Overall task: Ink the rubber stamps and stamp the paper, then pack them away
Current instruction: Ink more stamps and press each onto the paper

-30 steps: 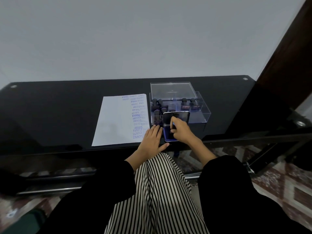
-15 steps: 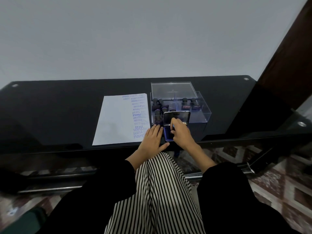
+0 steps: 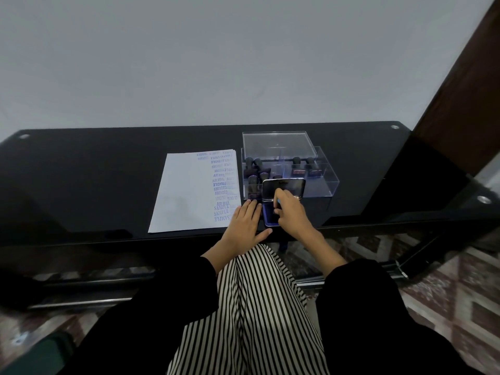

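Observation:
A white paper (image 3: 186, 196) lies on the black table, with a column of blue stamp prints down its right side. Right of it sits the ink pad (image 3: 268, 216), its lid (image 3: 284, 187) standing open. My right hand (image 3: 290, 212) hovers over the blue pad with curled fingers pinching a dark rubber stamp (image 3: 276, 213), most of which is hidden. My left hand (image 3: 244, 226) rests flat on the table between the paper's near corner and the pad. Behind the pad, a clear box (image 3: 327, 182) holds several dark-handled stamps (image 3: 255, 169).
The box's clear lid (image 3: 278, 144) lies just behind the box. The glass table (image 3: 81, 171) ends at its near edge right under my wrists. A dark wooden frame (image 3: 465, 104) rises at the right. My striped lap sits below the table edge.
My right hand has shifted slightly on the ink pad, staying over it. My left hand has stayed flat in the same spot.

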`<state>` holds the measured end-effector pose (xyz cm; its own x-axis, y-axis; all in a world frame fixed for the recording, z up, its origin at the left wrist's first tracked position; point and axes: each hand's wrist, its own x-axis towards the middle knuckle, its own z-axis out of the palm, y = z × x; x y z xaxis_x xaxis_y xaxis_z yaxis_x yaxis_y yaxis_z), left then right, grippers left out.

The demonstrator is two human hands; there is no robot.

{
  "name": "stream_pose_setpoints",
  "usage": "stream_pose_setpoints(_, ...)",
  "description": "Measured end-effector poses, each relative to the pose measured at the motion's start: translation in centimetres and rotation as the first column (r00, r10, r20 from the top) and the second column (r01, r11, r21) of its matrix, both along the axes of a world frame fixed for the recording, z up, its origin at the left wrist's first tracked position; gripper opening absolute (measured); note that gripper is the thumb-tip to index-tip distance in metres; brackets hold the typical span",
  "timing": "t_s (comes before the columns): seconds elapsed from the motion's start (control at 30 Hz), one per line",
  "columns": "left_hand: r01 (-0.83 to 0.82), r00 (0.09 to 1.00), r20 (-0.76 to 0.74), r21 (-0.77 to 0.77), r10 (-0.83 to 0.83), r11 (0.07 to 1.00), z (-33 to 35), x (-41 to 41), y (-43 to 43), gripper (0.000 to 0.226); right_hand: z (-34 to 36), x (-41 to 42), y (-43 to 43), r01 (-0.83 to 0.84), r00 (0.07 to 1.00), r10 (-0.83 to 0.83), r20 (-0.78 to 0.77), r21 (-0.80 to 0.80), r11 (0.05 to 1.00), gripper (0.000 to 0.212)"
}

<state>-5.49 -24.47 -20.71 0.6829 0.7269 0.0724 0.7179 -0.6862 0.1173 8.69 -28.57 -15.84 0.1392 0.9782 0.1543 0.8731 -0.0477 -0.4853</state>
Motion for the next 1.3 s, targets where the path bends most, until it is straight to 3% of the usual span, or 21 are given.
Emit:
stream_pose_setpoints(0.17,0.003,1.000,-0.004,0.006,-0.003,1.000,0.1,0.0,0.0,0.074,-1.0,-0.3,-0.4,-0.009,0.999,0.004,0.052,0.091,0.996,0.032)
stream_pose_setpoints(0.63,0.032,0.999,-0.026,-0.019,-0.033,0.999,1.4,-0.2,0.2,0.074,1.0,0.4,0.6,0.012,0.999,-0.017,-0.046,-0.101,0.995,0.025)
stream_pose_setpoints(0.7,0.059,0.998,0.027,-0.049,-0.058,0.997,2.5,-0.5,0.6,0.067,1.3,0.6,1.0,0.023,0.999,-0.029,-0.042,-0.139,0.990,0.022)
stream_pose_setpoints(0.8,0.073,0.974,0.220,-0.090,-0.051,0.993,4.6,-1.5,1.6,0.046,2.4,0.5,1.6,0.018,0.993,-0.031,-0.116,-0.118,0.993,0.018)
stream_pose_setpoints(0.9,0.031,0.937,0.350,-0.069,-0.005,0.997,6.4,-3.4,3.3,0.031,4.9,-0.5,2.8,-0.045,0.978,0.028,-0.206,-0.079,0.996,0.018)
stream_pose_setpoints(1.0,-0.059,0.908,0.411,-0.060,0.078,0.996,7.7,-5.3,5.9,0.029,7.3,-1.8,5.1,-0.088,0.968,0.070,-0.241,-0.064,0.994,0.015)
stream_pose_setpoints(1.1,-0.178,0.886,0.422,-0.079,0.194,0.981,8.5,-7.0,8.6,0.031,8.5,-3.2,8.0,-0.125,0.956,0.107,-0.273,-0.050,0.991,0.024)
stream_pose_setpoints(1.3,-0.316,0.855,0.393,-0.127,0.340,0.940,8.6,-9.6,14.2,0.032,8.7,-5.8,15.0,-0.179,0.962,0.160,-0.220,-0.072,0.981,0.020)
